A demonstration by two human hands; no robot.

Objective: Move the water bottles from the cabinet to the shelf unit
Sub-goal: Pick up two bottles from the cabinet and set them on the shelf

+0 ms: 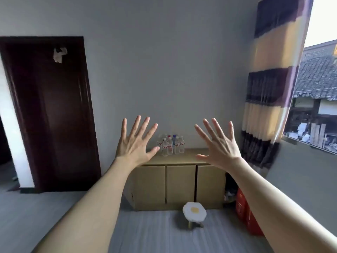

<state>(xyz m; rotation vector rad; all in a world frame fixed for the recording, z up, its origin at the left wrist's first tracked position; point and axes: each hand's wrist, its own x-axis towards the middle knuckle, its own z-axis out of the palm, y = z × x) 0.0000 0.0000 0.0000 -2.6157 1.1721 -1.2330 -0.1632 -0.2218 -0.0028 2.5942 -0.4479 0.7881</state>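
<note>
Several clear water bottles (171, 145) with red-and-white labels stand in a tight cluster on top of a low tan cabinet (179, 183) against the far wall. Both arms are stretched out in front of me at a distance from the cabinet. My left hand (135, 142) is raised with fingers spread, palm away from me, and appears just left of the bottles. My right hand (218, 145) is spread the same way, to the right of them. Neither hand holds anything. No shelf unit is in view.
A small stool (194, 213) with a white egg-shaped cushion stands on the grey floor in front of the cabinet. A red bag (244, 212) sits at the cabinet's right. A dark wooden door (52, 114) is at left. A striped curtain (268, 92) and a window are at right.
</note>
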